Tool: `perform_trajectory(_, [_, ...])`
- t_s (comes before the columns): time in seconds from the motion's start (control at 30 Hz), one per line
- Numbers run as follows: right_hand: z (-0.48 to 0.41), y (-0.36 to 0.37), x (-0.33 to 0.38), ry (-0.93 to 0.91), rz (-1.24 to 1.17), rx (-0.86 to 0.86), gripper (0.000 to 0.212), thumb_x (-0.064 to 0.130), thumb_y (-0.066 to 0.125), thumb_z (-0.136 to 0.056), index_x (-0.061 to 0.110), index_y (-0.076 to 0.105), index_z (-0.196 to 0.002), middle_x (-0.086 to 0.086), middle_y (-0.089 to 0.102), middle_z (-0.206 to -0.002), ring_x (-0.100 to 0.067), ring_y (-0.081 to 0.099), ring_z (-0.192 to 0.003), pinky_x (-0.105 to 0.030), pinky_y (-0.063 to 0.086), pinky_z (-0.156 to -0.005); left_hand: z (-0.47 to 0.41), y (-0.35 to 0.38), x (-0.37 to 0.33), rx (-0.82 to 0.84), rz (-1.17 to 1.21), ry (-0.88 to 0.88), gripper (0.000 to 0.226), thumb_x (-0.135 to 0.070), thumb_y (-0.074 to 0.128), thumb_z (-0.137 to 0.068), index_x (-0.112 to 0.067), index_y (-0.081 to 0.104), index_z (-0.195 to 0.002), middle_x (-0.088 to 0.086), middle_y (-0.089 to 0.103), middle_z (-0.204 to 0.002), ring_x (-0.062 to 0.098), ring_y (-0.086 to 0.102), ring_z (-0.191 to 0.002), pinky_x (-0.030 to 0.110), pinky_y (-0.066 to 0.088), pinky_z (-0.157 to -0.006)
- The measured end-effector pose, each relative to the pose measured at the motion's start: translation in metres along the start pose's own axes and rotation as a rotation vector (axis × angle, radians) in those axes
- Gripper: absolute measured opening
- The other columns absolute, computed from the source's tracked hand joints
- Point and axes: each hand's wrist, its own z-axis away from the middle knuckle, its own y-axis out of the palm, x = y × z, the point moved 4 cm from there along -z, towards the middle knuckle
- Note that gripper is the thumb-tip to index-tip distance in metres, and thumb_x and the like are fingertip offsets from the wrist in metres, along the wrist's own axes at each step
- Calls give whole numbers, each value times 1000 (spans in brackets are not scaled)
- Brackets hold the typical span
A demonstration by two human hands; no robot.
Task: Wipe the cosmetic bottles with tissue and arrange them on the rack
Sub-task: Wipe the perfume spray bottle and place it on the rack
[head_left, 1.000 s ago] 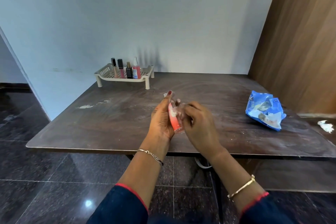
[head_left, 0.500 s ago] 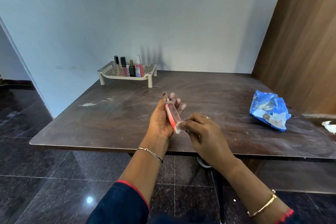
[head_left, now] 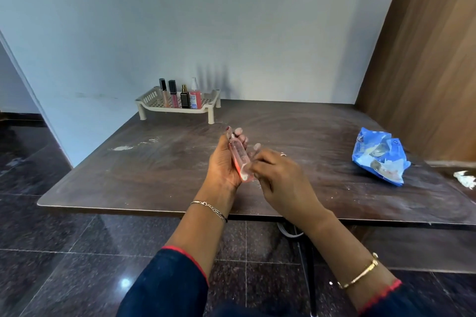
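Left hand (head_left: 225, 162) raised over the near middle of the bench, palm turned inward, thumb and fingers curled round a slim clear plastic bottle of pink liquid (head_left: 238, 154), held slanting off the surface with its top pointing away from the body. Right hand (head_left: 282, 177) just beside it, fingers bent, pinching a small wad of white tissue (head_left: 244, 177) against the bottle's lower end; extent of the tissue inside the grip hidden. Silver chain bracelet (head_left: 210, 210) on the left wrist, gold bangle (head_left: 358, 274) on the right. Underneath, a dark brown wooden bench (head_left: 154, 162), dusty, with a white smear (head_left: 121, 148) toward its left edge. At the far left corner, against the wall, a cream slotted plastic rack on short legs (head_left: 149, 98), carrying four upright items in a row: a peach lip gloss tube with a black cap (head_left: 163, 92), a pink lip gloss tube with a black cap (head_left: 173, 95), a dark square perfume bottle with a gold cap (head_left: 185, 100) and a pink spray bottle with a white nozzle (head_left: 195, 96). Near the right edge, a crumpled blue plastic packet (head_left: 380, 157); just beyond it, a loose scrap of crumpled white paper (head_left: 465, 179).
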Motion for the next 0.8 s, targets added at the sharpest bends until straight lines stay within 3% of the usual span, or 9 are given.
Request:
perform_trajectory(0.07, [6, 0, -1, -17, 21, 32, 30, 11, 40, -83, 13, 70, -90, 0, 61, -89, -20, 58, -70, -32, 48, -58, 0, 2, 2, 35, 5, -7, 29, -34, 49, -96, -14, 56, -75, -3, 52, -60, 8, 54, -58, 33, 57, -71])
perform_trajectory(0.17, [2, -2, -6, -1, 52, 59, 23, 3, 50, -81, 11, 69, -91, -3, 61, -91, -25, 59, -71, -38, 51, -57, -2, 3, 7, 63, 21, -33, 28, -33, 52, -95, -13, 58, -76, -2, 54, -62, 9, 54, -65, 30, 58, -64])
perform_trajectory(0.33, [-22, -3, -6, 47, 78, 11, 23, -2, 70, -69, 8, 69, -89, -8, 64, -96, -28, 62, -73, -33, 51, -61, 0, 9, 17, 154, -15, -147, 23, -38, 59, -87, -15, 63, -85, 5, 58, -84, 23, 59, -87, 38, 53, -80])
perform_trajectory(0.43, [-18, -2, 1, -28, 80, 31, 20, 7, 51, -77, 11, 68, -88, -5, 63, -95, -25, 60, -70, -31, 48, -59, -1, 4, 13, 138, 30, -156, 28, -37, 53, -92, -14, 64, -79, 2, 60, -69, 16, 62, -65, 30, 55, -66])
perform_trajectory(0.5, [-7, -1, 1, -73, 71, 43, 26, 9, 42, -81, 11, 68, -88, -3, 63, -95, -24, 59, -71, -32, 49, -58, -2, 0, 9, 111, 59, -117, 32, -35, 50, -94, -13, 63, -75, -1, 58, -60, 11, 58, -54, 28, 53, -77])
perform_trajectory(0.57, [7, 0, 0, -89, 39, 40, 26, 9, 44, -84, 12, 68, -90, -1, 63, -99, -23, 60, -75, -34, 50, -60, -1, -2, 9, 93, 67, -103, 33, -34, 47, -96, -12, 62, -75, -2, 56, -57, 9, 58, -52, 37, 51, -91])
perform_trajectory(0.63, [14, -1, -1, -71, -7, 3, 24, 9, 46, -84, 14, 68, -92, 0, 64, -100, -21, 61, -78, -31, 50, -62, 1, -1, 11, 99, 92, -113, 34, -35, 46, -97, -12, 61, -76, -2, 56, -56, 10, 58, -52, 42, 53, -86])
perform_trajectory(0.73, [5, -2, -13, 25, -79, -72, 19, 6, 51, -83, 12, 68, -89, 0, 63, -93, -16, 58, -77, -31, 49, -62, 5, 6, 18, 186, 100, -171, 29, -33, 51, -92, -10, 64, -81, -1, 58, -62, 11, 59, -58, 29, 55, -75])
perform_trajectory(0.8, [-10, -1, -23, 129, -96, -161, 18, 1, 56, -81, 11, 69, -89, -2, 62, -90, -14, 55, -75, -33, 48, -63, 11, 12, 23, 226, 86, -203, 30, -34, 54, -88, -7, 67, -85, 4, 64, -70, 15, 64, -63, 28, 56, -66])
